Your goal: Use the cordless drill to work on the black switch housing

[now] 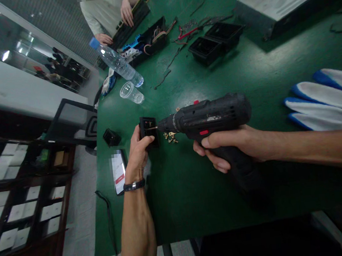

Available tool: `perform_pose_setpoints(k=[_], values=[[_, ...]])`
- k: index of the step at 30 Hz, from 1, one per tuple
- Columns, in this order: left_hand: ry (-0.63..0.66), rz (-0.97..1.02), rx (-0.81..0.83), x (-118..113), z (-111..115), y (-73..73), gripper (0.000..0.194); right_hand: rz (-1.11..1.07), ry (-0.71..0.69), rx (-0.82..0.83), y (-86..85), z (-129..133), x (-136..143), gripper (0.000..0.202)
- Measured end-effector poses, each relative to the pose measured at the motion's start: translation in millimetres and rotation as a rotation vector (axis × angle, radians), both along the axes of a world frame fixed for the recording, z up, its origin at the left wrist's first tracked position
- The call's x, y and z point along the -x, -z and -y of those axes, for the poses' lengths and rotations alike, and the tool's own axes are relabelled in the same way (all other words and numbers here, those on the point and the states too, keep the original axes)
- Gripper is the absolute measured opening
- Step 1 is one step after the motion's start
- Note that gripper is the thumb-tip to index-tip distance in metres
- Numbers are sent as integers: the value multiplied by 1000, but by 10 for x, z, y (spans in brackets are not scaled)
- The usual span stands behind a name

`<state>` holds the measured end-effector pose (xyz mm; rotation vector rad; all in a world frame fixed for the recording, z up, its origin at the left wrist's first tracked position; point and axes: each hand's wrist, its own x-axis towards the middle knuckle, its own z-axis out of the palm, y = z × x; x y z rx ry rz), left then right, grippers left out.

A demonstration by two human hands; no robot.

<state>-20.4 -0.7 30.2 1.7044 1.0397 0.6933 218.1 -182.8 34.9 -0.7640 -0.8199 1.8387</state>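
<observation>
My right hand (222,147) is wrapped round the grip of a black cordless drill (212,113) with red buttons. The drill lies level, its thin bit pointing left into a small black box (148,124). My left hand (139,147) grips that box by its near left side, thumb across its edge. Whether the bit touches a screw inside is too small to tell. Several small brass-coloured screws (172,138) lie on the green table (177,192) just right of the box, below the drill's chuck. Another small black box (111,137) sits to the left of my left hand.
A phone (119,172) lies beside my left wrist. Farther back are a clear plastic cup (131,93), a water bottle (118,62) and black open boxes (205,49). White-blue gloves (327,99) and a metal case (292,1) are at right. Another person (104,17) works across the table.
</observation>
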Motion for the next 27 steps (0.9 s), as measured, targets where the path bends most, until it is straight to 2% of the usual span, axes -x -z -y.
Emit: perform_pose_setpoints(k=[19,27], values=[[21,-45,-32,0,-3,-19,35,-24,7,-32,38,1,1,28],[14,-44,-23,1,-6,-14,41,11,1,-28,14,5,-9,27]])
